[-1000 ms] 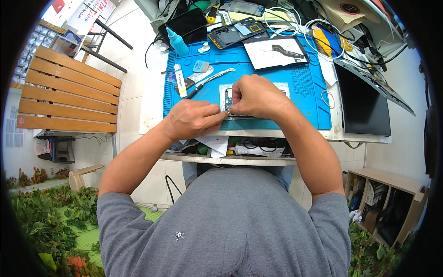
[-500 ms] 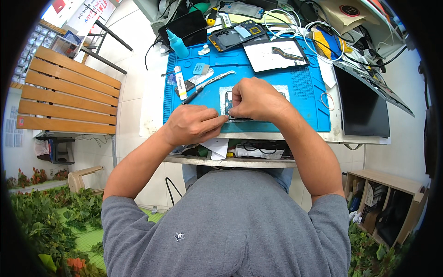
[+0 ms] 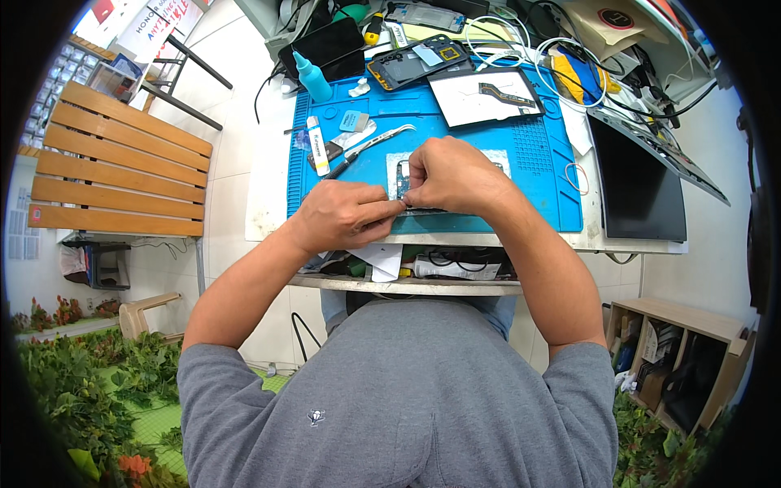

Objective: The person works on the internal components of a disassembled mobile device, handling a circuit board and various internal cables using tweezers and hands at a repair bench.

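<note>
Bare left hand and bare right hand working close

Both are curling narrowly — whether they are gripping something, I cannot tell. A flat device with blue circuit board is lying under them, over the blue rectangular mat.

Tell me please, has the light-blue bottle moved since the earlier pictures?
No. The light-blue bottle keeps its place at the far left corner of the blue mat, with no visible shift.

Near the blue mat's front edge, the left hand and right hand almost meet by a circuit board.
</note>
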`<state>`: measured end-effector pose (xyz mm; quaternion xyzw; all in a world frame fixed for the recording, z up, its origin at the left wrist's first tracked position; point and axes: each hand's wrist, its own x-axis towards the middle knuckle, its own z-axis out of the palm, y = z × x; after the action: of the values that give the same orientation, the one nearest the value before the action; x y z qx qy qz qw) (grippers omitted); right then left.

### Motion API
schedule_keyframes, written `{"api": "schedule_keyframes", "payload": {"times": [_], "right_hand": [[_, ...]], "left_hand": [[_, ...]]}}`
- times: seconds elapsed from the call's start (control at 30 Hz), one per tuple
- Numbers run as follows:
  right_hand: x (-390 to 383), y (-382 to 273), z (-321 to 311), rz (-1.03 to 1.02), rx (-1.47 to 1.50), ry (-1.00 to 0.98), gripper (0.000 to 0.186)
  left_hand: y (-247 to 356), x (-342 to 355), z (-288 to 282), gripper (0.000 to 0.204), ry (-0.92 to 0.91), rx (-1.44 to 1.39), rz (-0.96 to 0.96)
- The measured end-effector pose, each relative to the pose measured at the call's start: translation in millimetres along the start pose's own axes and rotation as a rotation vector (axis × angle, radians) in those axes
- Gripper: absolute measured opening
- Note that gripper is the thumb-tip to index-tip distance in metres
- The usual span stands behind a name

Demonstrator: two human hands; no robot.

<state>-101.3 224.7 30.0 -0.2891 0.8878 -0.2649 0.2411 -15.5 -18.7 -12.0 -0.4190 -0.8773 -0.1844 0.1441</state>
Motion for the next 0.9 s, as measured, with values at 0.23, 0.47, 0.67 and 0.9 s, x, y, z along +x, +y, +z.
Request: {"api": "schedule_keyframes", "payload": {"times": [0.23, 0.47, 0.67, 0.9], "right_hand": [[1.0, 1.6, 1.6, -0.011, -0.005, 0.014, 0.021], [0.9, 0.5, 0.9, 0.005, -0.018, 0.006, 0.022], [0.9, -0.5, 0.8, 0.007, -0.015, 0.013, 0.021], [1.0, -0.1, 1.1, -0.004, -0.027, 0.015, 0.021]], "left_hand": [[-4.1, -2.3, -0.3, 0.024, 0.019, -0.037, 0.012], [-5.8, -2.4, 1.3, 0.023, 0.003, -0.072, -0.018], [-6.4, -1.2, 1.4, 0.022, -0.001, -0.072, -0.013], [-6.8, 0.1, 3.9, 0.021, 0.041, -0.019, 0.047]]}}
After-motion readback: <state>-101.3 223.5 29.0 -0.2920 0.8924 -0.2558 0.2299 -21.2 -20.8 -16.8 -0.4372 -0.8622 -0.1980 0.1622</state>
